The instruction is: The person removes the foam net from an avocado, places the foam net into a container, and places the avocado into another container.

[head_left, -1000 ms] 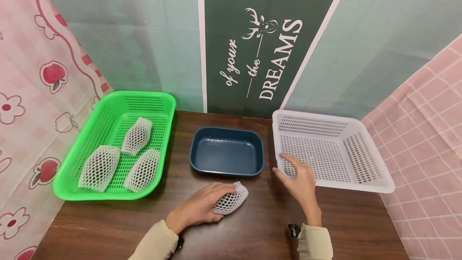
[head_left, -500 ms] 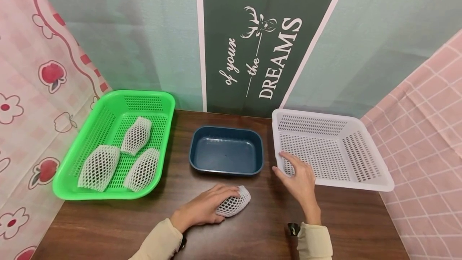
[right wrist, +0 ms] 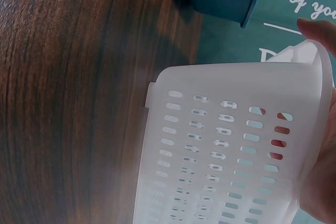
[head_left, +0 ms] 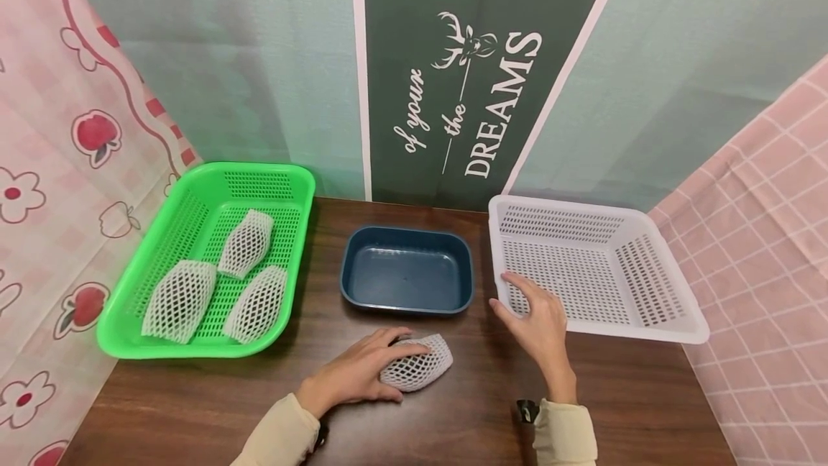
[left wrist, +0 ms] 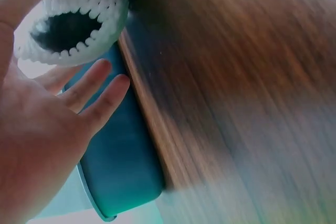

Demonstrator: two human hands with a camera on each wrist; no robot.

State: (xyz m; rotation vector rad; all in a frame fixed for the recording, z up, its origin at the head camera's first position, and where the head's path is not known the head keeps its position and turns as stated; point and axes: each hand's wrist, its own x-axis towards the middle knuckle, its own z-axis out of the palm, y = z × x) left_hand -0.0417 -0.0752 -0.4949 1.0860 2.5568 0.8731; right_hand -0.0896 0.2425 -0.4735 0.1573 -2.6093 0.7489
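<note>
My left hand [head_left: 356,372] holds a white foam fruit net [head_left: 420,364] on the table's near middle, its index finger laid across the top. In the left wrist view, the open end of the net [left wrist: 79,38] faces the camera between thumb and fingers, and the other fingers [left wrist: 107,98] are extended. The right hand [head_left: 540,318], thumb and fingers spread and relaxed, rests at the near left corner of the white plastic basket [head_left: 653,336]. Nothing is gripped there. Between the baskets stands a dark blue tub [head_left: 404,275], just beyond the net.
At the left a green basket [head_left: 194,349] contains three more foam nets [head_left: 180,300]. A hanging cloth [head_left: 291,92] with printed words rises behind the wooden table [head_left: 453,423]. Patterned cloths border both sides.
The left hand and its foam net have shifted slightly: the net lies a little farther right and flatter, and the fingers are more spread on it. My right hand stays put.
</note>
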